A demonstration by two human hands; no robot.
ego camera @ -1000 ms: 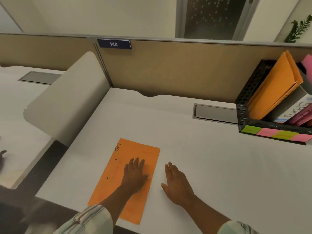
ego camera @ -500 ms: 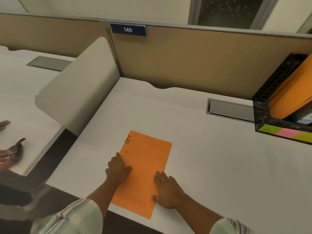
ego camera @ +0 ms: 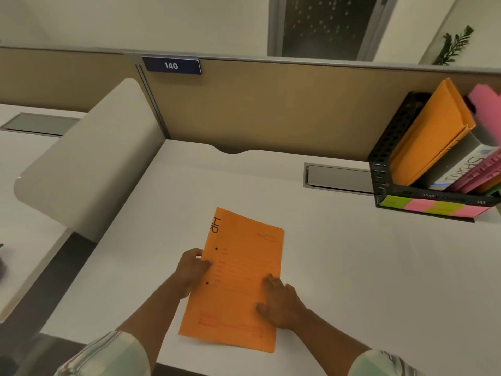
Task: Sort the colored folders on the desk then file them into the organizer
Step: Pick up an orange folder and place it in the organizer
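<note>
Taking hold of orange folder at 6 o'clock on worktop.
Shifted left hand from flat on the cover to the 9 o'clock edge, fingers curled round it, thumb on top, pinching. Brought right hand off bare worktop onto the 4 o'clock side, lying straight and pressing. Judged ready for lifting toward organizer at 2 o'clock, well apart.

Office cubicle: tan partition with "140" number plate, white desk, black file organizer.
</note>
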